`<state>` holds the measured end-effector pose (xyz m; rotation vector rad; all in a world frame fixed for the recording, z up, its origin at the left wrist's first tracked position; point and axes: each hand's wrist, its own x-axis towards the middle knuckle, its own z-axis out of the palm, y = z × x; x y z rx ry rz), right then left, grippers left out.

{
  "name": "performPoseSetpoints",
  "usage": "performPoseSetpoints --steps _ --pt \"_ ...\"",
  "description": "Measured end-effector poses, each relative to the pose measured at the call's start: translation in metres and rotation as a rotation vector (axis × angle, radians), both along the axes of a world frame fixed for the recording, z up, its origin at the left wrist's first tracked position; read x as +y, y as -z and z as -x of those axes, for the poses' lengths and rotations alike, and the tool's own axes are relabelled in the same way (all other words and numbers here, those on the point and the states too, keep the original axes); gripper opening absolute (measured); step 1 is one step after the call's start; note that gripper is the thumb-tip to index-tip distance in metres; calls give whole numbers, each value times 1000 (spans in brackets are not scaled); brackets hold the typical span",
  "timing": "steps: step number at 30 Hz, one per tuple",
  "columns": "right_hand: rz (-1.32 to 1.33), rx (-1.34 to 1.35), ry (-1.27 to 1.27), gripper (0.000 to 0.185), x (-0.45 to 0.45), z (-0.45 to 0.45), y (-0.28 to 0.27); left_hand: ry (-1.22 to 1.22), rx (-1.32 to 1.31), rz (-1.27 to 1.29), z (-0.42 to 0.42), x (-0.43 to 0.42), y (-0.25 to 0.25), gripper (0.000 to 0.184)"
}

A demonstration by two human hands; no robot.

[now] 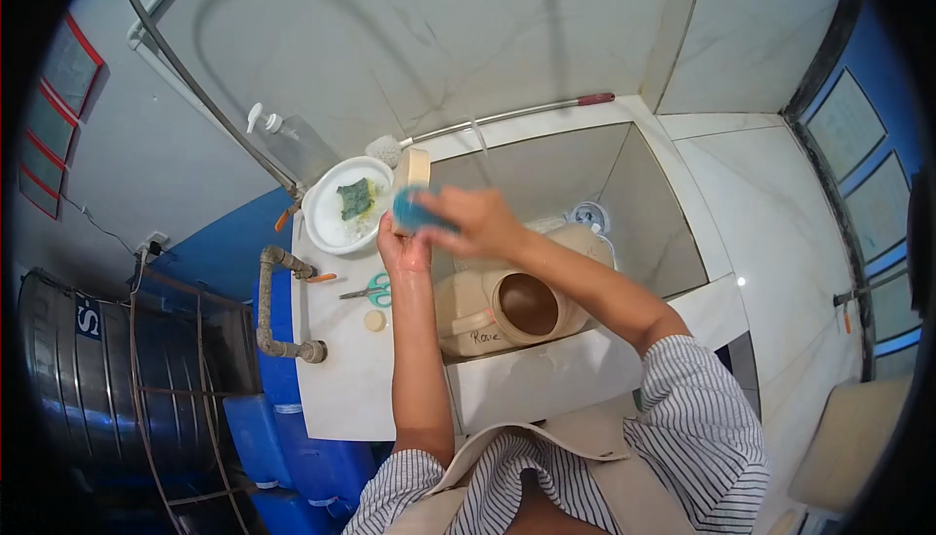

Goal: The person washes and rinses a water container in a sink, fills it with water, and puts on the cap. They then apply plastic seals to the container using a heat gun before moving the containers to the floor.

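Note:
My right hand (473, 221) grips a blue scrubber (416, 206), slightly blurred, against a beige plastic piece (416, 167). Below it, my left hand (406, 250) is closed around the lower part of that piece; the fingers are partly hidden. To the left of my hands stands a white basin (314, 228) holding a green scouring pad (355, 199) and suds. Under my right forearm, a beige jerrycan (468, 303) lies in the sink, with a wide round opening facing up. Teal-handled scissors (378, 288) and a beige cap (375, 321) rest on the counter beside my left forearm.
A clear pump bottle (297, 145) stands behind the basin. A long-handled brush (497, 124) lies along the back rim of the sink (624, 184). Pipes (265, 301) rise at the counter's left edge, near blue containers (322, 462) and a metal tank (107, 379).

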<state>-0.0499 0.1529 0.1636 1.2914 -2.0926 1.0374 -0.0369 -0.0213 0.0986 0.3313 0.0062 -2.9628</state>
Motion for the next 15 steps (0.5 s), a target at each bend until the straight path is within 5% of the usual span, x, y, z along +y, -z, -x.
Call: performPoseSetpoints --steps 2,7,9,11,15 --pt "53 -45 9 45 1 7 0 19 17 231 -4 0 5 23" --pt "375 -243 1 48 1 44 -17 107 28 66 -25 5 -12 21" --pt "352 -310 -123 49 9 27 -13 145 47 73 -21 -4 -10 22" --pt "45 -248 -166 50 17 11 -21 197 126 116 -19 -18 20 22" --pt "186 -597 -52 52 15 45 -19 173 -14 217 -40 12 -18 23"
